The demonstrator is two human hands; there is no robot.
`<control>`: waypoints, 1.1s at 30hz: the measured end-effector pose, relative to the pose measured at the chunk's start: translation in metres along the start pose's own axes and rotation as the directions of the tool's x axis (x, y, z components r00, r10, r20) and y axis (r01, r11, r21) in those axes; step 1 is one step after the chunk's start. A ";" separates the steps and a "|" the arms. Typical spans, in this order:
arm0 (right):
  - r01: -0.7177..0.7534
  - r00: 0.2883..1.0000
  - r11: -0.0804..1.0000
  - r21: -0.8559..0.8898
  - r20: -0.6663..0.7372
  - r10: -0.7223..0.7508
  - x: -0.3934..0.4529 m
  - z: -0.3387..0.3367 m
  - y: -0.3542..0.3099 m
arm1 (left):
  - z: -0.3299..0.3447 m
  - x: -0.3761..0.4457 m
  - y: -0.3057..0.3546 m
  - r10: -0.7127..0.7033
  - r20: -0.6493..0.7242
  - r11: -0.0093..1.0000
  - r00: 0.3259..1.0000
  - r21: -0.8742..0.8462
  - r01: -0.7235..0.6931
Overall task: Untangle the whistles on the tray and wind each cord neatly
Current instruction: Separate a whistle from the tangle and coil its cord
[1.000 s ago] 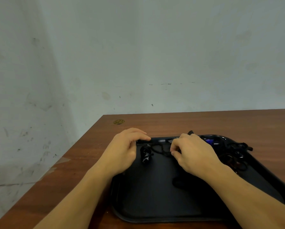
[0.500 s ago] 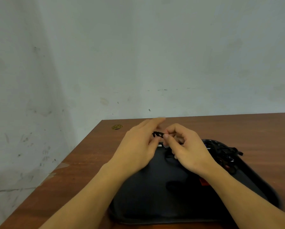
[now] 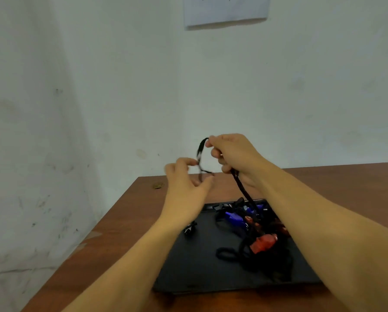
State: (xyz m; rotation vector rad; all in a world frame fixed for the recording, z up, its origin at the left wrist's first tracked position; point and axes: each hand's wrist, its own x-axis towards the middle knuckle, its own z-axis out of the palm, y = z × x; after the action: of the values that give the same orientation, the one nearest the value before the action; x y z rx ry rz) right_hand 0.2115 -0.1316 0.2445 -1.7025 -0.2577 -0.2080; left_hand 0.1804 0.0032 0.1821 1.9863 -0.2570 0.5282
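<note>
Both hands are raised above the far end of a black tray [image 3: 188,271] that rests on a brown wooden counter [image 3: 125,226]. The right hand [image 3: 236,154] holds a black cord [image 3: 241,188]: its grip is narrow, thumb and forefinger pinched on the top of a loop while the lower fingers curl around the strand. From this grip the cord arches over to the left and drops toward the left hand [image 3: 186,176], whose thumb and forefinger close on the cord's thin end; motion blur makes the exact contact there hard to tell. Below the right grip, the thicker run of the cord hangs down and slightly rightward into the tray.

The tray holds the rest of the tangle. Directly below the right grip lies a blue whistle [image 3: 233,218] among black clips and cords near the far rim. Lower and to the right of it sits a red whistle [image 3: 264,243], bedded in a heap of black cords [image 3: 276,264] that loops across the tray's right half. Below the left grip, a small black whistle [image 3: 189,229] lies apart on the tray's left side, partly hidden by the left forearm.

Behind the counter is a pale wall [image 3: 98,86] bearing a sheet of paper [image 3: 225,10] at the top edge.
</note>
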 end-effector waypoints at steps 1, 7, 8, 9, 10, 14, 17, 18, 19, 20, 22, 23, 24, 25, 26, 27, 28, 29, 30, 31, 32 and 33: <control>-0.045 0.999 0.992 0.118 0.000 0.045 0.001 0.003 -0.010 | 0.008 -0.004 0.006 -0.033 0.090 0.997 0.995 -0.072 0.040; -0.078 0.992 0.888 0.454 -0.054 0.115 -0.005 0.011 -0.049 | 0.033 -0.017 0.022 -0.003 0.307 0.982 0.952 -0.178 0.060; -0.058 0.990 0.883 0.466 -0.090 0.113 -0.006 0.007 -0.053 | 0.032 -0.018 0.022 -0.005 0.288 0.981 0.958 -0.185 0.060; -0.038 0.985 0.883 0.469 -0.133 0.113 -0.005 0.002 -0.053 | 0.029 -0.018 0.020 -0.021 0.277 0.976 0.961 -0.202 0.080; -0.021 0.977 0.888 0.459 -0.181 0.117 -0.005 -0.006 -0.052 | 0.024 -0.019 0.019 -0.046 0.276 0.967 0.960 -0.227 0.112; -0.082 0.905 0.950 0.302 -0.377 0.198 0.000 -0.041 -0.021 | -0.002 -0.015 0.012 -0.098 0.316 0.943 0.944 -0.274 0.189; -0.221 0.843 0.954 0.202 -0.453 0.291 0.001 -0.065 0.014 | -0.016 -0.016 0.010 -0.078 0.406 0.983 0.911 -0.120 0.138; -0.274 0.838 0.951 0.144 -0.449 0.310 0.001 -0.070 0.024 | -0.018 -0.018 0.011 -0.075 0.428 0.989 0.901 -0.083 0.122; -0.330 0.850 0.943 0.047 -0.420 0.318 0.000 -0.074 0.034 | -0.019 -0.020 0.012 -0.076 0.437 0.989 0.896 -0.081 0.124; -0.375 0.876 0.921 -0.104 -0.364 0.316 -0.002 -0.074 0.042 | -0.017 -0.022 0.013 -0.079 0.433 0.983 0.898 -0.115 0.142; -0.380 0.923 0.779 -0.499 -0.253 0.289 -0.009 -0.070 0.050 | -0.013 -0.023 0.016 -0.104 0.400 0.940 0.910 -0.258 0.221; -0.338 0.941 0.667 -0.664 -0.227 0.250 -0.013 -0.066 0.054 | -0.011 -0.023 0.018 -0.127 0.381 0.900 0.916 -0.344 0.268; -0.285 0.958 0.582 -0.761 -0.219 0.183 -0.015 -0.062 0.057 | -0.009 -0.022 0.020 -0.152 0.366 0.851 0.918 -0.423 0.310; -0.220 0.974 0.585 -0.781 -0.208 0.089 -0.021 -0.055 0.057 | -0.008 -0.019 0.022 -0.175 0.358 0.801 0.917 -0.490 0.344; -0.122 0.985 0.674 -0.729 -0.170 -0.005 -0.029 -0.047 0.055 | -0.006 -0.017 0.024 -0.191 0.358 0.748 0.914 -0.550 0.371; -0.005 0.991 0.785 -0.620 -0.109 -0.080 -0.039 -0.037 0.051 | -0.004 -0.016 0.027 -0.203 0.364 0.689 0.909 -0.606 0.397; 0.085 0.993 0.884 -0.459 -0.030 -0.111 -0.050 -0.026 0.046 | -0.002 -0.015 0.031 -0.210 0.376 0.622 0.902 -0.660 0.421; 0.097 0.995 0.956 -0.278 0.060 -0.083 -0.060 -0.016 0.041 | -0.001 -0.014 0.034 -0.218 0.385 0.548 0.897 -0.712 0.439; 0.043 0.988 0.991 -0.125 0.150 -0.024 -0.070 -0.006 0.039 | 0.001 -0.013 0.036 -0.234 0.383 0.470 0.894 -0.760 0.449; -0.026 0.973 0.999 -0.023 0.231 0.031 -0.078 0.001 0.039 | 0.001 -0.012 0.038 -0.258 0.369 0.405 0.893 -0.798 0.447; -0.063 0.957 0.997 0.046 0.285 0.047 -0.083 0.005 0.042 | 0.000 -0.010 0.039 -0.282 0.348 0.362 0.894 -0.824 0.435; -0.060 0.951 0.995 0.081 0.308 0.032 -0.085 0.008 0.047 | -0.001 -0.007 0.039 -0.301 0.327 0.339 0.896 -0.841 0.421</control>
State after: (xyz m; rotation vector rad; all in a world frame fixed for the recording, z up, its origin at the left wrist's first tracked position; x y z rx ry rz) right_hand 0.1439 -0.1345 0.1749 -1.6462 -0.4505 0.1040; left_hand 0.1577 -0.0140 0.2105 0.9094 -0.1039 -0.0764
